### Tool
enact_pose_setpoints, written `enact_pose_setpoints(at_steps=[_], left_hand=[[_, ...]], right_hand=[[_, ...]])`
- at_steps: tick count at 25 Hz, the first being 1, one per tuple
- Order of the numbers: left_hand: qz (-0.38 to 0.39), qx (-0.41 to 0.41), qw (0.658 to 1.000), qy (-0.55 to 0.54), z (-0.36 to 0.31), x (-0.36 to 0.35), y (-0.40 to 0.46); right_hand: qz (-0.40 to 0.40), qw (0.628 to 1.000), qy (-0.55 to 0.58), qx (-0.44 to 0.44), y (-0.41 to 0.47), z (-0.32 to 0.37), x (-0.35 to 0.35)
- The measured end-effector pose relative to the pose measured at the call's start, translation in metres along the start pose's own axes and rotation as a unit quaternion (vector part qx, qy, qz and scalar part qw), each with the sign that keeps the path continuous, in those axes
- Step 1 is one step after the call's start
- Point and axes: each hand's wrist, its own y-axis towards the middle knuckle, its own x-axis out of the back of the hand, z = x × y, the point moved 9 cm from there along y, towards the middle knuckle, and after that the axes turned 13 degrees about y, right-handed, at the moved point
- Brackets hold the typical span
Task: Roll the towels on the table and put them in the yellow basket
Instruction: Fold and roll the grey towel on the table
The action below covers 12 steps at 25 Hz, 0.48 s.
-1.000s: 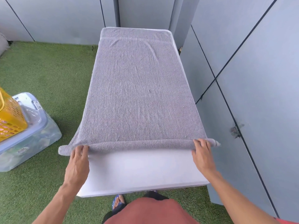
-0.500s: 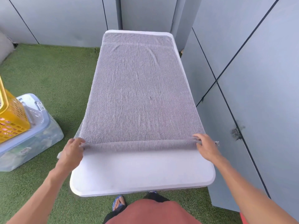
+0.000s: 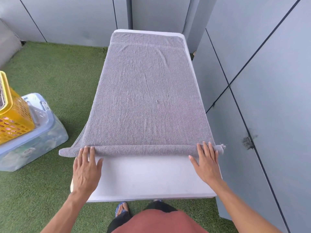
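A grey towel (image 3: 144,91) lies spread along the white table (image 3: 148,179), covering most of it. Its near end is rolled into a thin tube (image 3: 143,149) that runs across the table's width. My left hand (image 3: 86,169) lies flat with straight fingers, its fingertips on the roll's left end. My right hand (image 3: 206,161) lies flat too, fingers pressing on the roll's right end. The yellow basket (image 3: 12,115) stands at the left edge of the view, on top of a clear bin.
A clear plastic storage bin (image 3: 33,137) with a blue lid sits on green artificial grass (image 3: 55,78) left of the table. Grey wall panels close in behind and along the right side. My foot in a blue sandal (image 3: 122,210) shows below the table's near edge.
Both hands went from curled grips on the roll's ends to flat, straight fingers on top of it. The roll has grown a little thicker.
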Motion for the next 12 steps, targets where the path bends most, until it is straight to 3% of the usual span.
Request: enact_pose_setpoints(at_steps=[6,12], left_hand=[[-0.022,-0.01,1.0,-0.002,-0.013,0.016,-0.006],[-0.016,-0.067,0.997,-0.037,-0.014,0.023,0.017]], right_hand=[[0.007,0.999,0.039,0.008,-0.004,0.029,-0.005],[0.001,0.997,0.073,0.019,-0.004,0.112,-0.025]])
